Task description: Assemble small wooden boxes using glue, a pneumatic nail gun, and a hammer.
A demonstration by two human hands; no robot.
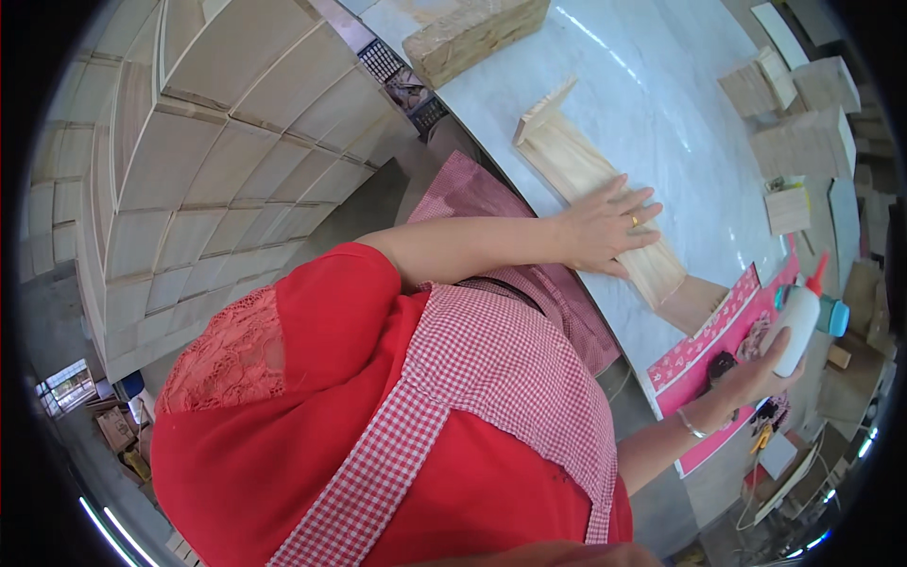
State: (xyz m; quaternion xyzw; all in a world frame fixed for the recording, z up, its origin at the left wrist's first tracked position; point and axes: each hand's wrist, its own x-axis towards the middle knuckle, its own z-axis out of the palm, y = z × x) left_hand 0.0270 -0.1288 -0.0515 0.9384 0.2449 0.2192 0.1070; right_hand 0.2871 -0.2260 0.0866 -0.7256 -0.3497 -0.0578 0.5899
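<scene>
My left hand [609,227] lies across a pale wooden board [572,156], its fingers spread and a ring on one of them. A short upright end piece [543,113] stands at the board's far left end. At its other end sits a thin, darker wood piece [694,304], beside a pink patterned sheet [704,354]. My right hand [756,376], with a bracelet at the wrist, is wrapped around a white squeeze bottle [794,331] with a red nozzle [819,272]. The bottle is held over the sheet with its nozzle upward, apart from the board.
Tall stacks of wooden boxes [227,161] rise at my left. A thick wooden block [477,38] rests on the white tabletop [652,104] at the far edge. Wooden pieces [803,142] stand at the right, near a teal container [834,317]. Black crates [381,61] stand below the table edge.
</scene>
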